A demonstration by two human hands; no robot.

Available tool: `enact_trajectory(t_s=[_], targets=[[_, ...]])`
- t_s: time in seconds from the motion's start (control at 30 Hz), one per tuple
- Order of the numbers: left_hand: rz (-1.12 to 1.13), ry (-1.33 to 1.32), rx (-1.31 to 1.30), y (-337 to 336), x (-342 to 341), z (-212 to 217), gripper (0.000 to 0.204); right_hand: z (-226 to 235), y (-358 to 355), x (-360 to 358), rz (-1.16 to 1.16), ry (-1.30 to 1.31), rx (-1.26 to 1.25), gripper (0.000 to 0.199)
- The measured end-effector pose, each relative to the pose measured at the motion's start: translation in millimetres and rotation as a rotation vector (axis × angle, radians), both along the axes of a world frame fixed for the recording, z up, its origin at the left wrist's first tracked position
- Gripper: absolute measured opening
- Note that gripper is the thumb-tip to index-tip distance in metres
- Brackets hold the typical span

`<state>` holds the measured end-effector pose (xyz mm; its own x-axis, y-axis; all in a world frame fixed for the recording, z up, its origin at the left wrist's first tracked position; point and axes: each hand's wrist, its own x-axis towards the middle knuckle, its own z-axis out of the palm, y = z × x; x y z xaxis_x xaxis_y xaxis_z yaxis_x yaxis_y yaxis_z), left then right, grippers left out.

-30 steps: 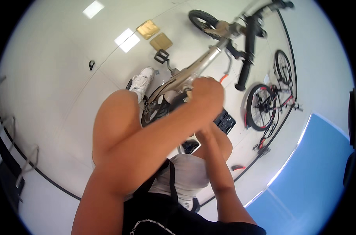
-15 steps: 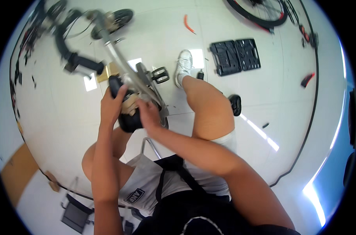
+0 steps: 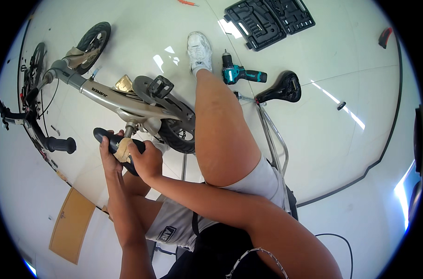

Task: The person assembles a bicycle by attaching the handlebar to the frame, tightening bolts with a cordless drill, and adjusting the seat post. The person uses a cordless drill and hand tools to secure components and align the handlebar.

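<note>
A small grey-beige bicycle [image 3: 102,95] stands tilted on the left, its front wheel toward the far left. Its black saddle [image 3: 102,133] sits on a short metal seat post [image 3: 129,129], with tan tape-like wrapping [image 3: 123,149] around the middle. My left hand [image 3: 110,158] is closed around the saddle's left side, thumb along the edge. Closed on its right side, my right hand [image 3: 147,161] presses its thumb against the wrapping. My fingers underneath are partly hidden. The black handlebar grip [image 3: 61,145] lies left of my left hand, untouched.
A teal cordless drill [image 3: 239,74] lies right of my shoe, near a loose black saddle [image 3: 286,88]. Beyond them rests an open black tool case [image 3: 258,23]. A metal-legged stool [image 3: 271,135] is beneath me. Another bicycle [image 3: 37,65] stands far left.
My view has shifted and turned, so the bicycle's handlebar and front wheel appear farther left and lower. Both hands remain on the saddle. The whole drill now shows past my leg.
</note>
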<state>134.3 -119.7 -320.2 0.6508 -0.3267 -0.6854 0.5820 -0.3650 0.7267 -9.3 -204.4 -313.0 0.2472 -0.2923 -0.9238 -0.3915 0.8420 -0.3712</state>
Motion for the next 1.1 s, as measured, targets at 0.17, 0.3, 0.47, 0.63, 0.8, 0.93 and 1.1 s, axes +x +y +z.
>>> enact_trajectory(t_s=[0.17,0.3,0.47,0.63,0.8,0.93,1.1], targets=[[0.024,-0.049,0.049,-13.2,-6.9,3.4,0.049,-1.1,-3.6,5.3,0.003,0.061,0.017,0.056],[-0.054,-0.255,0.247,-28.6,-13.4,3.6,0.045,-11.9,-5.6,6.3,0.047,0.061,0.031,0.053],[-0.206,-0.630,0.346,-38.2,-20.4,3.0,0.028,-29.3,-8.1,7.0,0.141,0.099,-0.201,0.046],[-0.156,-0.605,0.319,-38.9,-23.8,8.8,0.023,-75.1,-54.2,10.9,0.683,-0.089,-0.324,0.041],[-0.146,-0.566,0.285,-41.7,-20.8,0.1,0.022,-123.0,-67.0,42.9,1.059,-0.362,-0.222,0.030],[-0.113,-0.546,0.279,-46.2,-28.4,7.3,0.021,-129.3,-76.6,45.0,1.084,-0.427,0.056,0.021],[-0.106,-0.540,0.303,-51.9,-26.8,5.6,0.022,-147.4,-55.4,39.1,1.174,-0.411,-0.572,0.016]])
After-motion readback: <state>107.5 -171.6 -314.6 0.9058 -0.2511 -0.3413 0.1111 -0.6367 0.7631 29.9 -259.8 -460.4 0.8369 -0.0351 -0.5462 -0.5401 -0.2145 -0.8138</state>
